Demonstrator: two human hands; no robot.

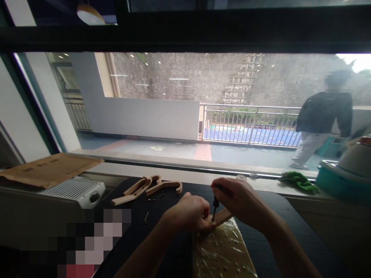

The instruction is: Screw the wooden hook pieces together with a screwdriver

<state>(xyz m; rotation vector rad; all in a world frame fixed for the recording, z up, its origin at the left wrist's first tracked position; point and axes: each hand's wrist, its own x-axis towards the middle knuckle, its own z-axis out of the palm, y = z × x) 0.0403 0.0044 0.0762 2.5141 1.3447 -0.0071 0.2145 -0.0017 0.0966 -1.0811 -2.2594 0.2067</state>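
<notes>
My left hand (189, 213) is closed around a wooden hook piece (222, 217), pressing it down on a pale board wrapped in clear film (223, 251). Just to the right, my right hand (236, 199) grips a small dark-handled screwdriver (215, 208) held upright, its tip on the wooden piece between both hands. Farther back on the black table (290, 239) lie three curved wooden hooks (145, 188) and a few loose screws (153, 199).
A white appliance with a grille (75, 190) sits at the left under brown cardboard (46, 168). A green cloth (300, 180) and a teal container (342, 181) rest on the sill at right. Outside the window a person in dark top (321, 119) walks past a railing.
</notes>
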